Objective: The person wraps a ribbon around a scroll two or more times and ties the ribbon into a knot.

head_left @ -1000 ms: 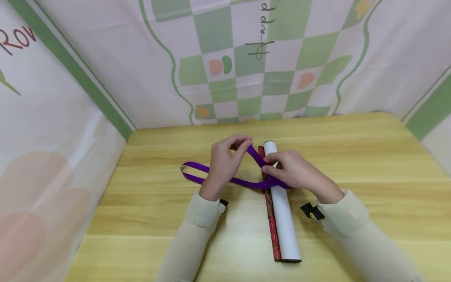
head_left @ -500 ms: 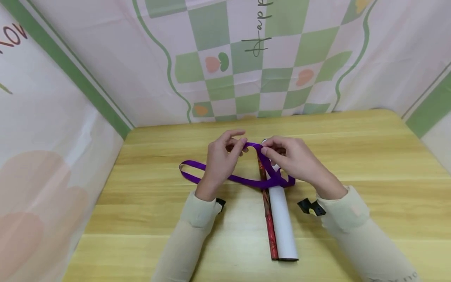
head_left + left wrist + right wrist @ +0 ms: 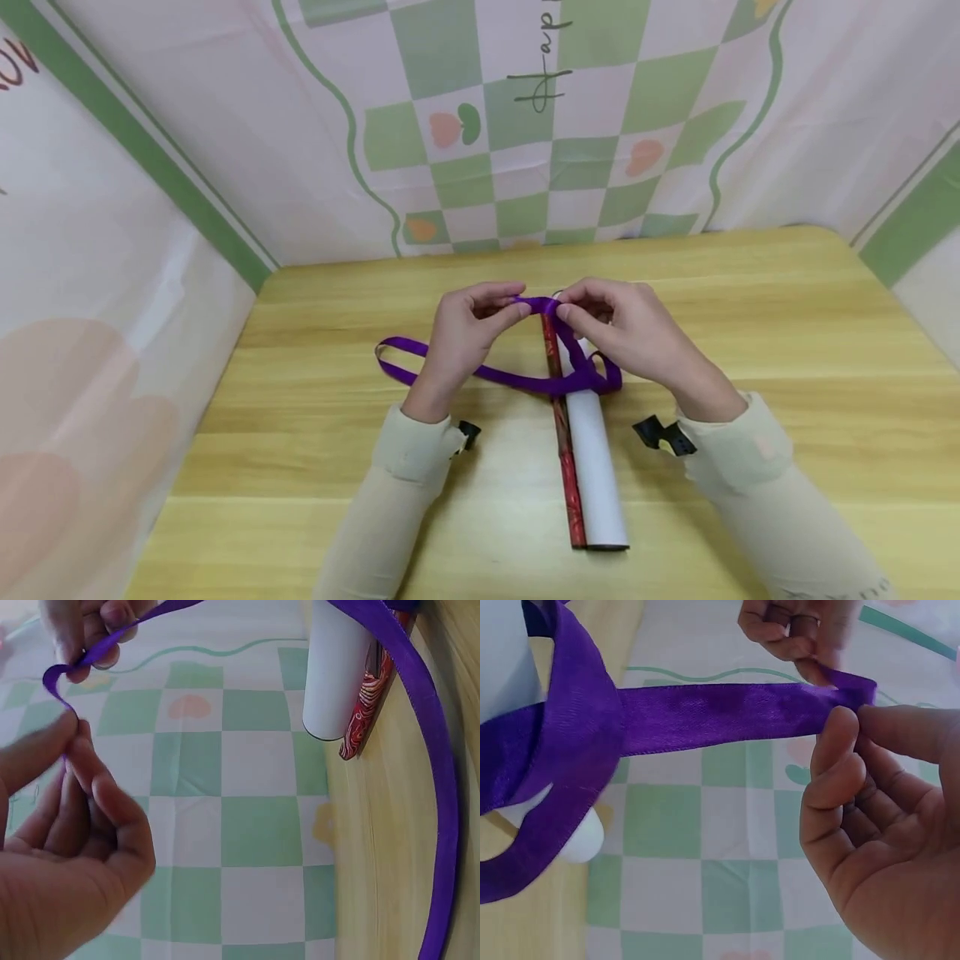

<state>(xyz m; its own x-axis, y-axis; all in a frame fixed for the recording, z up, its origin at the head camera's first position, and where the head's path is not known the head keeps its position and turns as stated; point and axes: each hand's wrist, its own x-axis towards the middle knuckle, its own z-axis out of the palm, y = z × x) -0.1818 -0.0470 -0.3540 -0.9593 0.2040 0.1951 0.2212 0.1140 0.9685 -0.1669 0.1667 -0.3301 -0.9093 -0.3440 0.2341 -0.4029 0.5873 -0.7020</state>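
A purple ribbon (image 3: pixel 525 382) crosses a white tube (image 3: pixel 596 467) and a thin red patterned stick (image 3: pixel 570 492), which lie side by side on the table. One end of the ribbon rises from the crossing. My left hand (image 3: pixel 467 329) pinches that raised end between thumb and fingers. Just to its right, my right hand (image 3: pixel 630 329) pinches the same ribbon, over the far end of the tube. A short folded piece spans the two hands, as the right wrist view shows. A small loop of ribbon (image 3: pixel 617 377) stands at the tube's right side.
A long ribbon loop lies to the left on the wooden table (image 3: pixel 262 467). Behind the table hangs a green-and-white checked cloth (image 3: pixel 517 167), with another printed cloth (image 3: pixel 112 250) at the left. Small black devices (image 3: pixel 663 435) sit at the wrists.
My right hand has slid up and away along the ribbon, lifting the end off the tube. My left hand has stayed close to its place, still pinching the ribbon.
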